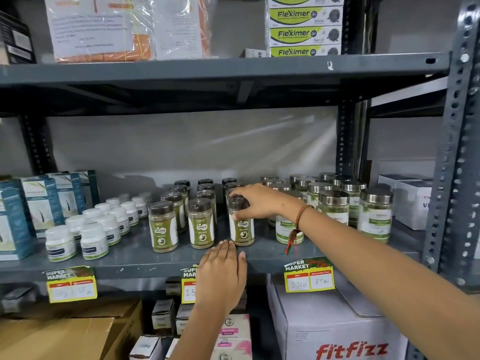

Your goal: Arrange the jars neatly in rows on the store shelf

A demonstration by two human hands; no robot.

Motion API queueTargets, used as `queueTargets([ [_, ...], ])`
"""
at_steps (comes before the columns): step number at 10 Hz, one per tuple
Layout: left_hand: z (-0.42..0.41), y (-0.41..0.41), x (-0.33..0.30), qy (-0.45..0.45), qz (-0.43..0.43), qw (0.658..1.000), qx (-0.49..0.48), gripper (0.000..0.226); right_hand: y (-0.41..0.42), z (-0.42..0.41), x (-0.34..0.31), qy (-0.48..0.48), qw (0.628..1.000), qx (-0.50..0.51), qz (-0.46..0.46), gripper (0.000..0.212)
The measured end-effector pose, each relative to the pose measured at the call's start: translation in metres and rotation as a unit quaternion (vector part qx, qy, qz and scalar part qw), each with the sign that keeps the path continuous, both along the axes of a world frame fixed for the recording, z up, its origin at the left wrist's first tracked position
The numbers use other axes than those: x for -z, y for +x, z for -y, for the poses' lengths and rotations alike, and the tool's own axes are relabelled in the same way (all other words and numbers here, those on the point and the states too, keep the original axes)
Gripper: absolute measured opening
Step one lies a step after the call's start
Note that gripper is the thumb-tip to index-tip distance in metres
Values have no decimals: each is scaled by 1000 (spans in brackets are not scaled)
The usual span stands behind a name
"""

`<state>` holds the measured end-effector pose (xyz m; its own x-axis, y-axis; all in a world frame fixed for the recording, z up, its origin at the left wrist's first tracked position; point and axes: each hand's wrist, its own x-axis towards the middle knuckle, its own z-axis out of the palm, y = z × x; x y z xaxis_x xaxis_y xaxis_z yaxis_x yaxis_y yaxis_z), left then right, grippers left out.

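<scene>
Brown-lidded jars of green powder stand in three rows on the grey shelf. My right hand grips the front jar of the right row around its lid and upper body. The front jars of the middle row and the left row stand beside it. My left hand rests flat on the shelf's front edge, fingers together, just below the held jar and holding nothing. Silver-lidded glass jars stand in rows to the right; my right forearm hides part of them.
Small white bottles and teal boxes fill the shelf's left side. White boxes sit at far right. Price tags hang on the shelf edge. Cartons lie below. A slotted upright post frames the right.
</scene>
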<state>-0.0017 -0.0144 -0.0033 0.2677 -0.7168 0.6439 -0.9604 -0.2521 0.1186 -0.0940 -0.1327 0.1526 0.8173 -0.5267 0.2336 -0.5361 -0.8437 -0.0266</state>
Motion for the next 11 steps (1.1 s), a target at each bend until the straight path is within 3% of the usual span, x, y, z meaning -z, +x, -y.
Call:
queueTargets([
  [5, 1, 3, 4, -7, 6, 1000, 9, 57, 0, 3, 0, 9, 998, 12, 53, 73],
  [8, 0, 5, -4, 24, -2, 999, 20, 61, -7, -8, 0, 7, 999, 28, 46, 89],
  [10, -14, 7, -26, 79, -20, 996, 48, 58, -27, -21, -14, -71, 990, 24, 116, 82],
  [11, -23, 11, -50, 59, -50, 996, 45, 41, -35, -27, -29, -116, 979, 12, 165, 80],
])
